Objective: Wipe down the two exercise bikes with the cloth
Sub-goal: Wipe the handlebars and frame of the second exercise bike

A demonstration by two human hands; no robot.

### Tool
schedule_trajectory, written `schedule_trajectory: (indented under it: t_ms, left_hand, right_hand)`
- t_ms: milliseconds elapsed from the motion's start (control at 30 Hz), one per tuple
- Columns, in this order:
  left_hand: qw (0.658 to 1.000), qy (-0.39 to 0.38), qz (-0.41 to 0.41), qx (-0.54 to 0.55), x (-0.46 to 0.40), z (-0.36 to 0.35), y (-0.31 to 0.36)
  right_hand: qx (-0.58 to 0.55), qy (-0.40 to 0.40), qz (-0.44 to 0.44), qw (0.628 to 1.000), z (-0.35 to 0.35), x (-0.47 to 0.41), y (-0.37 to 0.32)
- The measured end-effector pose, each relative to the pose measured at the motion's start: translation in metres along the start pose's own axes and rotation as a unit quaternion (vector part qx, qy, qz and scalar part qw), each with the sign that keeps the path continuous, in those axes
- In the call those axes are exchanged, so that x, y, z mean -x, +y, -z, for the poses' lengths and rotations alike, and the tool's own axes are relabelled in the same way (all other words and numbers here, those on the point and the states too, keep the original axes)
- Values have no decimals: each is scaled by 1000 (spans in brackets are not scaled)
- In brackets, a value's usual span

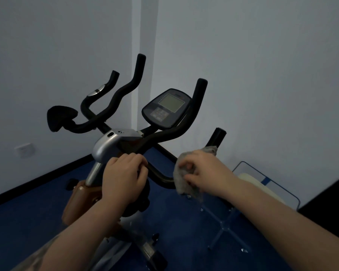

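An exercise bike (114, 145) with a silver stem, black curved handlebars (125, 89) and a grey console screen (167, 107) stands in a room corner. My left hand (123, 177) grips the near part of the black handlebar just below the silver stem. My right hand (205, 171) holds a grey cloth (184, 182) wrapped around the right handlebar bar, whose black tip (218, 136) sticks out beyond it. Only one bike is in view.
Blue carpet (27, 218) covers the floor, edged by a black skirting along pale walls. A wall socket (24, 150) sits low on the left. To the right stands a clear frame (270, 182) with a pale pad on it. A dark object (333, 208) fills the right edge.
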State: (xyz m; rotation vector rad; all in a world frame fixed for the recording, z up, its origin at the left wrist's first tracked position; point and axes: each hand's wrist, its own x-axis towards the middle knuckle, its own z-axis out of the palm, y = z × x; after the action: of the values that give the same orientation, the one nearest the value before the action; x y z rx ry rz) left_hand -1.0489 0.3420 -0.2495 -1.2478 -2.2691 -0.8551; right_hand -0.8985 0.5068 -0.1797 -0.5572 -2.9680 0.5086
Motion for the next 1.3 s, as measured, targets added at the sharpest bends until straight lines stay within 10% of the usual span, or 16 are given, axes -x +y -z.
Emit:
schedule_trajectory:
  t_ms: [400,633,800,1033,1167,1300]
  left_hand:
    - [1000,6,18,-9,3,0,1]
    - [1000,12,24,-13,4,1,0]
    - [999,9,28,-22,4,2,2]
    - [999,11,36,-18,3,0,3]
    - [999,12,26,-22,4,1,2]
    - [1000,7,10,-14,4,5,4]
  right_hand:
    - [177,246,113,946,-76,-1,3]
    - [279,224,195,913,0,-16,88]
    - [93,262,112,954,-59,5,68]
    - [227,194,206,932,9,-8,90]
    - [64,299,75,949,-52,7,45]
    - [120,256,169,944,-92,13,16]
